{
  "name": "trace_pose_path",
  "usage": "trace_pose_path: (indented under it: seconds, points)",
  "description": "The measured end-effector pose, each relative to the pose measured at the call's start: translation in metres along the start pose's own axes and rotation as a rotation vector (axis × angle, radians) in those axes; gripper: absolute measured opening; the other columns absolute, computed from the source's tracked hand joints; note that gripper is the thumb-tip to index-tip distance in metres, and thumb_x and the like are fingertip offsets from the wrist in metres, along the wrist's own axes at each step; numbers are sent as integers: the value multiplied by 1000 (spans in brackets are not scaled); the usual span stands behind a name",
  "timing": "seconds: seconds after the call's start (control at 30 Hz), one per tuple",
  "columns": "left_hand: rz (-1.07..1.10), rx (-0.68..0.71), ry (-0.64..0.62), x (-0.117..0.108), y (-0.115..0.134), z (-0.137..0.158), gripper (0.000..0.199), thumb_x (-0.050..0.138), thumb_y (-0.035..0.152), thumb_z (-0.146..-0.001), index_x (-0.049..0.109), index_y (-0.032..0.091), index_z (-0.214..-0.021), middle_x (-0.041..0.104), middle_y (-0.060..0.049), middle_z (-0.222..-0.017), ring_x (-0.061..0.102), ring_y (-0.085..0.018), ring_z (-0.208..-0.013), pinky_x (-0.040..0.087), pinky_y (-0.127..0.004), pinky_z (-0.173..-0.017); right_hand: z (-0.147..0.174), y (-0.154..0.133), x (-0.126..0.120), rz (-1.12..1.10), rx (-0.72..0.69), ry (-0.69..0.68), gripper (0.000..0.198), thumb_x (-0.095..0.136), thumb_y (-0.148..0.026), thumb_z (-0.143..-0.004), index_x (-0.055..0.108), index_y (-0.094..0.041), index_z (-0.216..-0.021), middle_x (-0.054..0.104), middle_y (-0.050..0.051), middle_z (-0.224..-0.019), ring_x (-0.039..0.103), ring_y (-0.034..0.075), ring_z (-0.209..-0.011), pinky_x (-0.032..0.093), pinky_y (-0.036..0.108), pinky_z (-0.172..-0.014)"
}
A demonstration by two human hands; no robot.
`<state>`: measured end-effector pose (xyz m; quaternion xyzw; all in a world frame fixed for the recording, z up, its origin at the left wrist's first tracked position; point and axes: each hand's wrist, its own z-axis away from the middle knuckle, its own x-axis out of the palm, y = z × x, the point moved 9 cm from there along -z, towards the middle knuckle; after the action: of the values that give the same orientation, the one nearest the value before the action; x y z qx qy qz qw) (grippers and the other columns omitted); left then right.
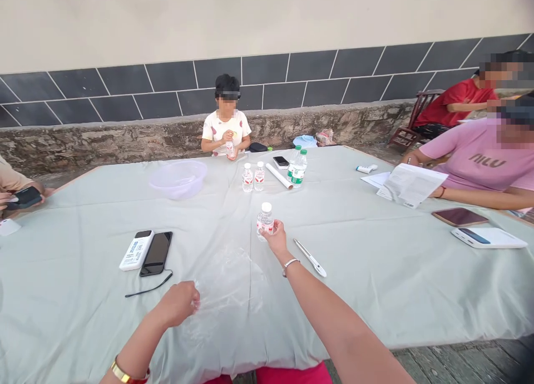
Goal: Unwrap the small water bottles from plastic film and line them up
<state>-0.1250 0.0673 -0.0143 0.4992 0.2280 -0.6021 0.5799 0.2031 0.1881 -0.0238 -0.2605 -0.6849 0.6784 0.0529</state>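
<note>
My right hand (pixel 275 240) is wrapped round a small clear water bottle (pixel 266 217) with a white cap and a red-and-white label, upright in the middle of the table. Closer to me, my left hand (pixel 180 304) is closed on the edge of a thin clear plastic bag (pixel 229 278), which lies crumpled and spread over the cloth. Just right of my right wrist lies a silver utility knife (pixel 310 257). To the left of the bag, a black phone (pixel 156 254) rests beside a white power bank (pixel 137 250).
Farther back stand two small bottles (pixel 253 178), a rolled paper tube (pixel 278 176), green-capped bottles (pixel 297 170) and a translucent purple basin (pixel 178 181). A person (pixel 226 125) sits opposite with a bottle. On the right, a person in pink (pixel 479 156) holds papers (pixel 411 185).
</note>
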Motion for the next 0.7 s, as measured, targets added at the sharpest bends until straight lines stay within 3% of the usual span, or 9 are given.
trace_pose_path:
  seconds: [0.1,0.2,0.27,0.33,0.4,0.43,0.53,0.6,0.7]
  points:
    - [-177,-105,170,-22,-5,11,23,54,4,-69,66,22,-61,65,-10,-102,55,-32,-108,34,-43,-91,21,-4,-17,146,-14,40,61,63,-36,-66,46,-15,-120,55,16,-126,52,28,-118,39,43,-100]
    - [-147,-140,137,-28,6,17,23,52,5,-73,57,20,-56,65,-8,-82,60,-27,-91,33,-43,-93,69,-30,-19,239,-156,-66,55,50,-44,-81,46,-16,-128,52,16,-130,52,26,-117,39,44,-100]
    - [-46,-65,59,-30,30,24,23,52,8,-73,49,21,-54,55,-3,-61,57,-22,-69,38,-37,-80,119,-64,17,251,-387,-449,70,58,-51,-77,41,-19,-136,45,13,-140,44,26,-127,35,41,-106]
    - [80,95,28,-42,65,38,20,50,13,-75,49,21,-57,49,1,-56,52,-19,-61,37,-31,-68,180,-94,56,289,-628,-867,93,72,-55,-63,35,-20,-141,40,12,-145,36,30,-134,24,43,-112]
    - [250,246,1,-58,93,58,15,47,18,-78,54,22,-65,53,2,-61,51,-17,-62,36,-27,-63,221,-107,79,362,-732,-1111,84,77,-50,-60,46,-22,-134,57,8,-130,49,30,-122,22,45,-113]
    - [362,277,-3,-67,98,66,14,47,21,-81,57,22,-71,55,2,-64,51,-15,-63,36,-26,-62,232,-107,86,407,-729,-1173,67,75,-44,-65,55,-23,-124,66,5,-114,57,27,-109,27,44,-110]
    - [783,182,93,-87,72,78,15,56,33,-81,60,23,-93,56,4,-61,53,-13,-58,39,-24,-57,241,-96,88,473,-594,-1223,17,62,-27,-78,67,-21,-94,68,-2,-75,62,16,-72,46,29,-82]
    - [1113,59,235,-89,38,76,29,67,37,-75,59,22,-99,52,7,-54,52,-12,-52,44,-25,-58,239,-90,77,418,-502,-1187,14,54,-23,-84,67,-20,-88,65,-3,-71,59,13,-64,44,22,-64]
    - [1597,-111,425,-69,-2,64,33,78,31,-65,59,21,-90,55,7,-57,54,-9,-51,51,-27,-63,235,-84,58,412,-464,-1077,20,47,-29,-90,64,-20,-85,63,-1,-70,55,12,-60,39,21,-55]
